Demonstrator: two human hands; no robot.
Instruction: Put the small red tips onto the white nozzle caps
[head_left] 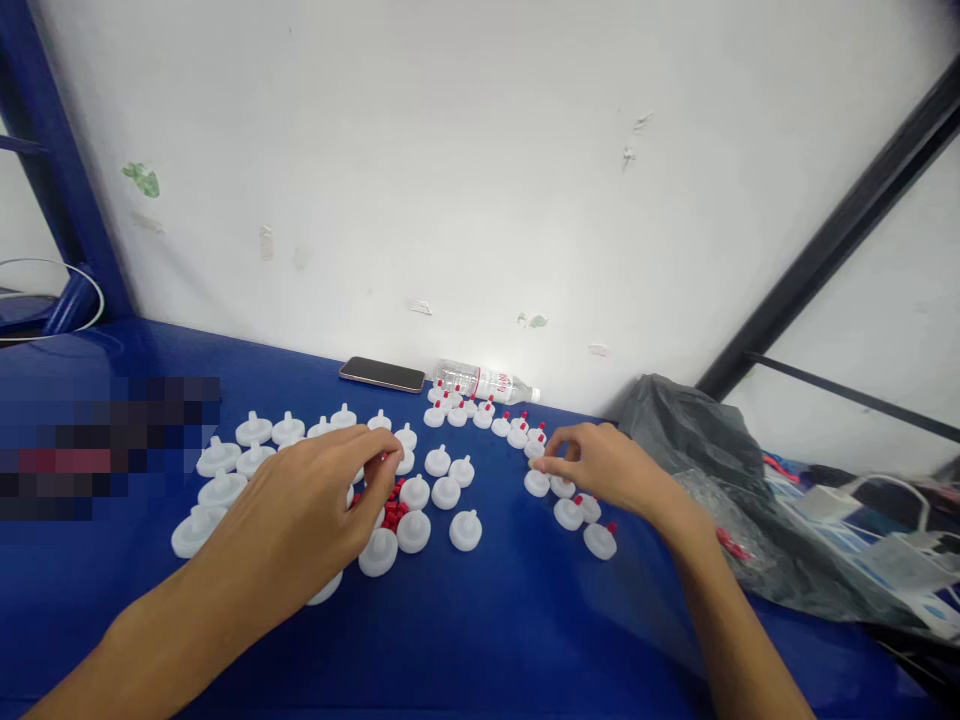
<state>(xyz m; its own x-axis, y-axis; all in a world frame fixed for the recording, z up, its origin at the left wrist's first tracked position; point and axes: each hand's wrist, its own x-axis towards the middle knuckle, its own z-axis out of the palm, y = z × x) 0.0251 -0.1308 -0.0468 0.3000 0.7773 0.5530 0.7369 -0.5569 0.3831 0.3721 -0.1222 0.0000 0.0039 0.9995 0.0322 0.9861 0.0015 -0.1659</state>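
Observation:
My left hand (315, 500) is closed in a pinch above a group of white nozzle caps, and a speck of red, apparently a small red tip, shows between thumb and forefinger. Just below those fingers lies a pile of red tips (393, 508), partly hidden by the hand. Around it stand several white nozzle caps (466, 530) with bare spouts pointing up. My right hand (596, 462) pinches at the top of a white nozzle cap (536, 483) on the right; its spout is hidden by the fingertips. Close by are red-tipped nozzle caps (600, 541).
A clear plastic bottle (484, 382) and a phone (382, 374) lie along the white wall. On the right are a dark plastic bag (675, 430), a clear bag with red pieces (731, 540) and a white charger with a cable (825, 503). The table (480, 640) is blue.

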